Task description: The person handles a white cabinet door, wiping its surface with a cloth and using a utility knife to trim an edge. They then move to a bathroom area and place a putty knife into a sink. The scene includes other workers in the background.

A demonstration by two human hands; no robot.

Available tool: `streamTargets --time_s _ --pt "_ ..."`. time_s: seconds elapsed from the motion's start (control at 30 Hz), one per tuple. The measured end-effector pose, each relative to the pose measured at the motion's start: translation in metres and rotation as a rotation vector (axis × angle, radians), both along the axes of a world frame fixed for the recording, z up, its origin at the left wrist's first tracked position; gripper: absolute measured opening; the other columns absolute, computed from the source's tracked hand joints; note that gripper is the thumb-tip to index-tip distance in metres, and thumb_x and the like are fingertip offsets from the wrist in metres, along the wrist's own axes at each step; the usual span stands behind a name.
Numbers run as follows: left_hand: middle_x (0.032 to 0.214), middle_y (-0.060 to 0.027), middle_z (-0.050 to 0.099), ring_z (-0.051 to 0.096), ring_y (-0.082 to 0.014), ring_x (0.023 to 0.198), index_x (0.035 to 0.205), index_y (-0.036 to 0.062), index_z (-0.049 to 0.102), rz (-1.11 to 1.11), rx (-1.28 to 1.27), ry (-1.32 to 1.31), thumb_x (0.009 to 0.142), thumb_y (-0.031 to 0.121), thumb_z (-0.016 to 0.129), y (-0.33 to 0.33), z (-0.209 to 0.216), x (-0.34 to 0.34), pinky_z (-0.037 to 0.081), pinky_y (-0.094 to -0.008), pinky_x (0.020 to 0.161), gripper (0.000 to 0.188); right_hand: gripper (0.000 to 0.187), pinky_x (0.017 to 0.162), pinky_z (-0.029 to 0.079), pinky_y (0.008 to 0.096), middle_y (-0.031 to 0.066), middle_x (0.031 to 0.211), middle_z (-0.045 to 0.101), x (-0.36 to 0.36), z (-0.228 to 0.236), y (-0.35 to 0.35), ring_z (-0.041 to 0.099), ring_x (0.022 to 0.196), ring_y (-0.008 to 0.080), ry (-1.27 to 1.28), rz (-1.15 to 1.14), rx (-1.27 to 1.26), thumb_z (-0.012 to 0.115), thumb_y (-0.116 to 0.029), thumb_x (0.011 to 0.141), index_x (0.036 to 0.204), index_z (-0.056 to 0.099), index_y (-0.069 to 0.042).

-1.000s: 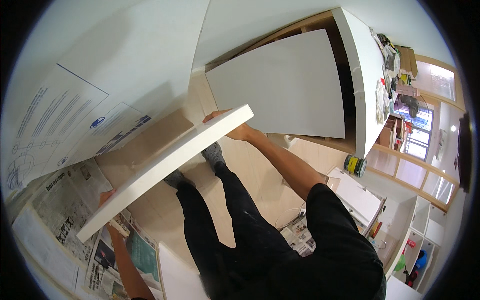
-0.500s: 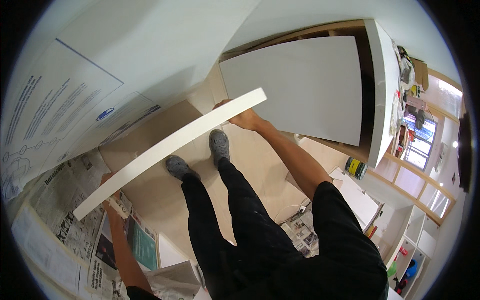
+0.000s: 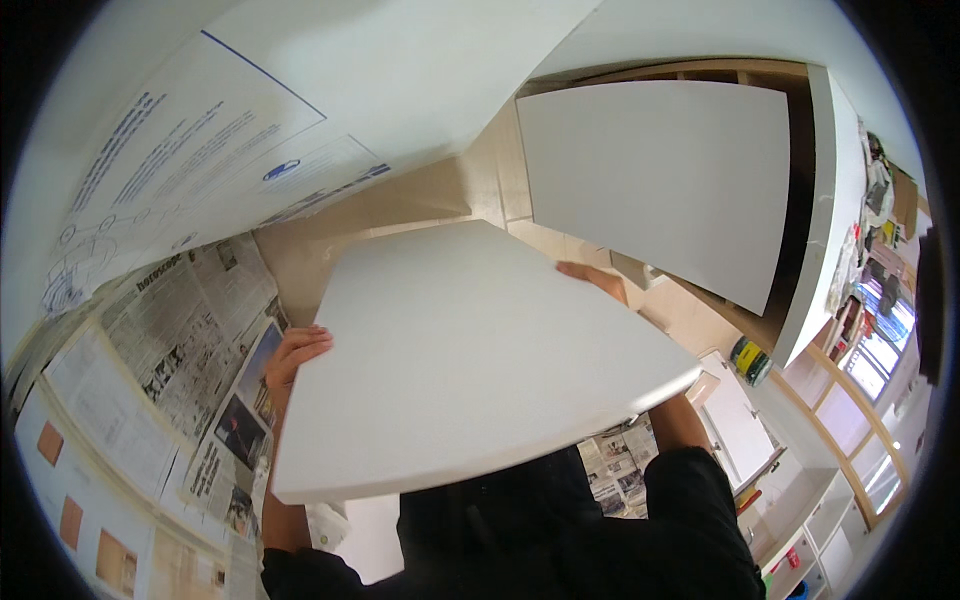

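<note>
A large white board (image 3: pixel 470 360) lies nearly flat in front of my body, its broad face turned up toward me. My left hand (image 3: pixel 300 350) grips its left edge, with the fingers curled over onto the top face. On the right, my right hand (image 3: pixel 597 280) holds the opposite edge; only some fingers show, and the board covers most of that forearm. The board also hides my legs and shoes. Beyond it at the upper right, another white panel (image 3: pixel 660 180) rests within a wooden-framed white cabinet (image 3: pixel 822 190), apart from the board I hold.
Newspaper sheets (image 3: pixel 185 325) cover the surface at the left. A white wall-like sheet with blue drawings (image 3: pixel 200 140) rises at the upper left. Right of me are a dark tin with a yellow-green label (image 3: pixel 750 360), more newspaper (image 3: pixel 615 470) and white shelving (image 3: pixel 810 520).
The board has tipped from edge-on to nearly flat, showing its broad face and coming closer to my body. Both hands keep hold of its sides. The view has shifted, moving the cabinet rightward.
</note>
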State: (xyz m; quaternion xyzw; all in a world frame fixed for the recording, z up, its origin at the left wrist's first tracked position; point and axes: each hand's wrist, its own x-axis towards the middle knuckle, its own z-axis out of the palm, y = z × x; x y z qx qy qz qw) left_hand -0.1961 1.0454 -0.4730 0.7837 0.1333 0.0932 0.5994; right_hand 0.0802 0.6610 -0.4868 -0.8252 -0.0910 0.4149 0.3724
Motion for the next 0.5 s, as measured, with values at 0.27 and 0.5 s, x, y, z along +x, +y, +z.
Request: streamTargets --time_s 0.27,0.5 --pt "0.102 -0.0111 0.068 0.066 -0.029 0.099 0.1 0.0041 0.073 -0.219 0.056 0.083 0.068 0.003 0.08 -0.07 0.05 0.046 0.052 -0.0384 0.089 0.033 0.032 0.098 0.051 0.0324 0.0189 0.118 0.068 -0.082 0.016 -0.142 0.066 0.112 0.0265 -0.265 -0.018 -0.066 0.063 -0.009 0.09 0.119 0.065 0.005" --pt "0.102 -0.0092 0.068 0.066 -0.0265 0.1 0.101 0.0058 0.072 -0.34 0.019 0.105 0.066 0.002 0.084 -0.13 0.03 0.074 0.053 -0.0352 0.086 0.036 0.034 0.092 0.054 0.0326 0.02 0.117 0.068 -0.12 0.017 -0.201 0.068 0.108 0.0268 -0.171 -0.29 -0.15 0.063 -0.008 0.088 0.12 0.064 0.005"
